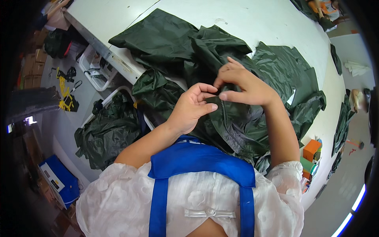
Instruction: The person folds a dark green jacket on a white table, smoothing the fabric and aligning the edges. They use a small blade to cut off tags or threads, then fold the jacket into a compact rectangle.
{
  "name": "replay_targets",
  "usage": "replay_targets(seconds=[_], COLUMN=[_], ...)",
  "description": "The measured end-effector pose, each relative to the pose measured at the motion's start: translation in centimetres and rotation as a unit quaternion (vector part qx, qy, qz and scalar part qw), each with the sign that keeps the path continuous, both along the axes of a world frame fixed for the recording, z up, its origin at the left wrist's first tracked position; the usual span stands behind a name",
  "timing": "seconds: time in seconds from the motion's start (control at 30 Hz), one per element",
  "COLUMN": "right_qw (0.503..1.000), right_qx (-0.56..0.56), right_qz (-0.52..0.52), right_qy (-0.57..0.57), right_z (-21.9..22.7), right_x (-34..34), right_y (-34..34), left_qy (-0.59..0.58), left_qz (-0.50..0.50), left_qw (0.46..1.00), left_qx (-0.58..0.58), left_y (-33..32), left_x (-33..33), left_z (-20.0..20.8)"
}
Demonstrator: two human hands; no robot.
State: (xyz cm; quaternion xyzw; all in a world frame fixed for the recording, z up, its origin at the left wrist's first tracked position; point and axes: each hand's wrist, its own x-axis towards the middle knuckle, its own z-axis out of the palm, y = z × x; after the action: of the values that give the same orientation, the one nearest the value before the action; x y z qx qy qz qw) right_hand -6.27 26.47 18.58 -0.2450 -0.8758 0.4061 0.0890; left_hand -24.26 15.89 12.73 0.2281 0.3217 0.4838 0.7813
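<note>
A dark green raincoat-like garment [199, 124] of shiny thin fabric lies bunched in front of me, partly over the table edge. A zipper [224, 114] runs along its near part. My left hand [191, 108] pinches the garment's edge at the zipper's upper end between thumb and fingers. Close against it, my right hand [246, 87] is curled, with its thumb and forefinger brought near the left fingertips. Whatever lies between those right fingers is too small and blurred to make out.
More dark green fabric [284, 63] spreads over the white table [272, 19]. At the left stand a white bin [89, 73] and a heap of green garments [108, 132]. An orange box [312, 150] and a green roll [308, 165] sit at the right edge. Other people work beyond.
</note>
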Motion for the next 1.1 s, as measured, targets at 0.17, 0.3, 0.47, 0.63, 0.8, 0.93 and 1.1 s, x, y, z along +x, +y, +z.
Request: replay_targets(seconds=[0.17, 0.3, 0.47, 0.63, 0.8, 0.93, 1.1], right_qw=[0.992, 0.974, 0.915, 0.939, 0.665, 0.344, 0.503], right_qx=[-0.114, -0.185, -0.294, -0.116, 0.184, 0.190, 0.095], right_qz=[-0.034, -0.069, -0.124, -0.238, -0.709, -0.916, -0.755], right_qy=[0.042, 0.110, 0.245, 0.218, 0.148, -0.086, -0.409], right_z=[-0.9, -2.3, -4.0, -4.7, -7.8, -15.3, -24.2], right_x=[2.0, 3.2, 3.7, 5.0, 23.1, 44.9, 48.1], right_y=[-1.1, -2.2, -4.0, -5.9, -10.7, -30.2, -44.2], left_qy=[0.023, 0.024, 0.009, 0.084, 0.173, 0.151, 0.196], left_qz=[0.018, -0.003, 0.001, -0.042, 0.056, 0.011, -0.002], left_qw=[1.000, 1.000, 1.000, 0.996, 0.980, 0.985, 0.978], left_qx=[0.008, -0.002, -0.022, 0.004, 0.074, 0.083, 0.069], left_y=[-0.5, -0.3, 0.3, 1.0, 1.2, 1.6, 1.5], left_x=[0.2, 0.4, 0.7, 2.0, 1.9, 3.2, 6.0], left_z=[-0.1, 0.3, 1.4, 0.0, -0.2, 0.3, 1.7])
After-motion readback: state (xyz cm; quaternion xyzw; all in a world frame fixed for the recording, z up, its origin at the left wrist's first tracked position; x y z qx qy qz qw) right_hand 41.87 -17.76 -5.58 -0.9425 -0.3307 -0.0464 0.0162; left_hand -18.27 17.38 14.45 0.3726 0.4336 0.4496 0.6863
